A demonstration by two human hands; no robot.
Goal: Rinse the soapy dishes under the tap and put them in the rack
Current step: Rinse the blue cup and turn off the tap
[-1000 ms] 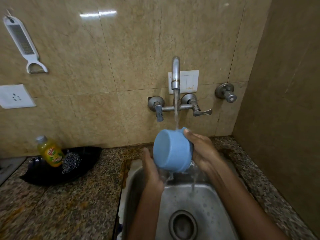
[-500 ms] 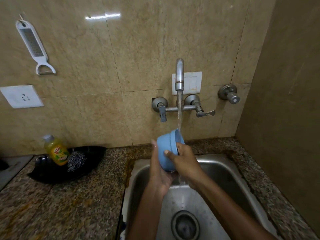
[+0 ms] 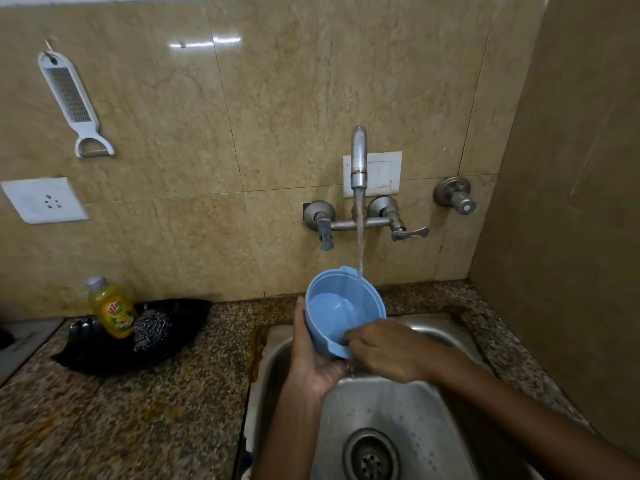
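Note:
A light blue plastic bowl (image 3: 337, 311) with small side handles is held over the steel sink (image 3: 408, 420), its mouth turned up towards me. Water runs from the wall tap (image 3: 358, 157) onto its far inner wall. My left hand (image 3: 311, 355) cups the bowl from below and the left side. My right hand (image 3: 388, 348) grips the near rim, with fingertips reaching inside. No rack is in view.
A black tray (image 3: 180, 327) on the granite counter (image 3: 121, 410) holds a yellow dish-soap bottle (image 3: 112, 310) and a steel scrubber (image 3: 150, 329). A white grater (image 3: 71, 98) and a socket (image 3: 43, 199) are on the tiled wall. A side wall (image 3: 571, 220) stands to the right.
The bowl has turned from bottom-facing-me to mouth-up under the stream. My right hand moved from its far side to the near rim.

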